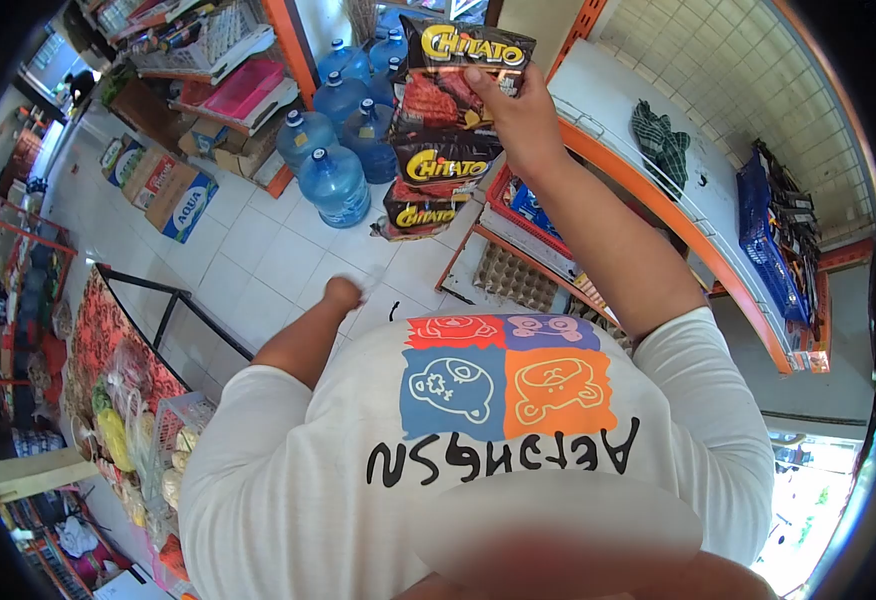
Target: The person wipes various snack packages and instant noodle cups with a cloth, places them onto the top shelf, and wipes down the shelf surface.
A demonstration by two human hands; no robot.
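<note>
My right hand (518, 105) is raised in front of me. Its thumb and fingers pinch the side of the top bag in a hanging strip of Chitato chip bags (448, 165). The black bags hang one under another, the lowest partly folded. Lower down to the left, my left hand (343, 293) is closed over the floor. Something pale and blurred shows at its fingers; I cannot make out what it is.
Several blue water gallons (335, 187) stand behind the chip bags. Cardboard boxes (173, 195) lie on the tiled floor. An orange-edged shelf (698, 240) holds a dark green cloth (660, 145) and a blue basket (766, 245). Egg trays (513, 278) sit below.
</note>
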